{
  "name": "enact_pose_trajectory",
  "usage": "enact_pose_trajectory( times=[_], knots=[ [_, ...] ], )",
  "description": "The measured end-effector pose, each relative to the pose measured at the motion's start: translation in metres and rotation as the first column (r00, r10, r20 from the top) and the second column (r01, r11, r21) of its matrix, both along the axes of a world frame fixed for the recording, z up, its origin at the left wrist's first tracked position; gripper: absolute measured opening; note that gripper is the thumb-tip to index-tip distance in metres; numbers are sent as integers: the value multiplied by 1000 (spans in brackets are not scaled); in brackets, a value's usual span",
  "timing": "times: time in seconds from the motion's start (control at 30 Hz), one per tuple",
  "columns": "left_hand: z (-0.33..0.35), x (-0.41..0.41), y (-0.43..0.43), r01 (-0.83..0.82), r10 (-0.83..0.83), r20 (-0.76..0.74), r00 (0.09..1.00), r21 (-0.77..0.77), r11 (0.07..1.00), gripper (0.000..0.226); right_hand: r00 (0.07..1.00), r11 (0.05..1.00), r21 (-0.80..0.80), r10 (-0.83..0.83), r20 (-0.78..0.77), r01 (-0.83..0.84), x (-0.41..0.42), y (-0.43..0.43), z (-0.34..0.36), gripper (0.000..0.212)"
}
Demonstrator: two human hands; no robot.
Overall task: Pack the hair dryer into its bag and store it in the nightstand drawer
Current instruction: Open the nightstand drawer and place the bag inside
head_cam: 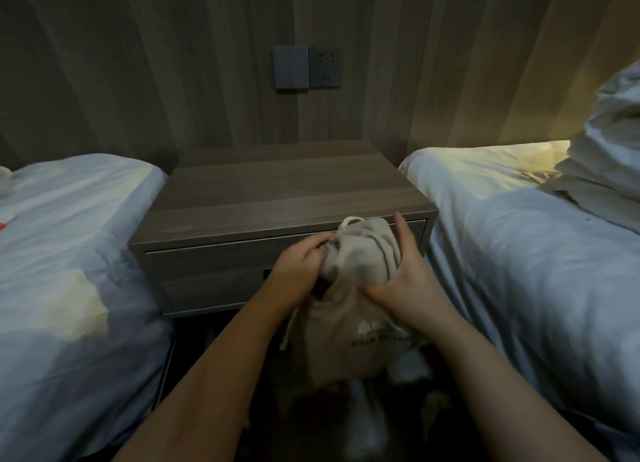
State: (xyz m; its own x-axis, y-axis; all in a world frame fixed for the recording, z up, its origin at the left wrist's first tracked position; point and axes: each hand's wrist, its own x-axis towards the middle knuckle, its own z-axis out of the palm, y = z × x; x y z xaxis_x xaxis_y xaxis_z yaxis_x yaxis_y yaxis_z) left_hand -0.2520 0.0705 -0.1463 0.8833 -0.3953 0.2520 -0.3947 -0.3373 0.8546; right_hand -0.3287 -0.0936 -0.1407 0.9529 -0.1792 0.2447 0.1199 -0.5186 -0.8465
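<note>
We hold the bag in mid-air before the nightstand drawer. The left hand fingers pinch its gathered neck; the right hand fingers curl around it. Soft cloth, likely bottom-heavy: grip the neck, support the base.

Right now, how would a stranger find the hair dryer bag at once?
A wooden nightstand stands between the left bed and the right bed. In front of it, the left hand and the right hand grip a beige cloth bag. Only it has a drawstring and dark lettering.
</note>
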Motion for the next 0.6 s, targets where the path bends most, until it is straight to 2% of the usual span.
enact_pose_trajectory(
  times=[0.1, 0.17, 0.27, 0.33, 0.4, 0.5, 0.53, 0.57, 0.6],
  knots=[
    [0, -3, -3, 73, -77, -70, 995, -68, 995, 26, 1000, 998, -60, 28, 5, -28, 1, -5, 0, 116],
    [-2, -5, -8, 64, -81, -152, 985, -112, 992, 22, 997, 992, -106, 69, 18, -66, 2, -6, -3, 101],
    [-3, -6, -11, 52, -74, -198, 977, -114, 992, 22, 989, 964, -237, 136, 50, -120, 3, -4, -10, 71],
    [-2, -6, -9, 45, -70, -221, 973, -117, 992, 23, 989, 948, -294, 143, 42, -125, 4, -3, -13, 61],
    [-1, -6, -7, 10, -37, -261, 965, -104, 995, 25, 991, 950, -291, 130, 37, -114, 5, -4, -11, 58],
    [-2, -4, -5, -29, -34, -321, 946, -188, 982, 24, 995, 961, -266, 91, 38, -77, 5, -8, -6, 61],
    [-3, -1, -3, -27, -27, -300, 954, -172, 985, 23, 997, 964, -261, 66, 26, -57, 5, -9, -6, 63],
    [-5, 3, -1, -37, 14, -239, 971, -91, 995, 23, 999, 967, -251, 44, 16, -39, 6, -10, -6, 64],
    [-9, 9, 3, -74, 82, -144, 986, 58, 996, 25, 1000, 972, -234, 28, 12, -24, 6, -12, -6, 65]
  ],
)
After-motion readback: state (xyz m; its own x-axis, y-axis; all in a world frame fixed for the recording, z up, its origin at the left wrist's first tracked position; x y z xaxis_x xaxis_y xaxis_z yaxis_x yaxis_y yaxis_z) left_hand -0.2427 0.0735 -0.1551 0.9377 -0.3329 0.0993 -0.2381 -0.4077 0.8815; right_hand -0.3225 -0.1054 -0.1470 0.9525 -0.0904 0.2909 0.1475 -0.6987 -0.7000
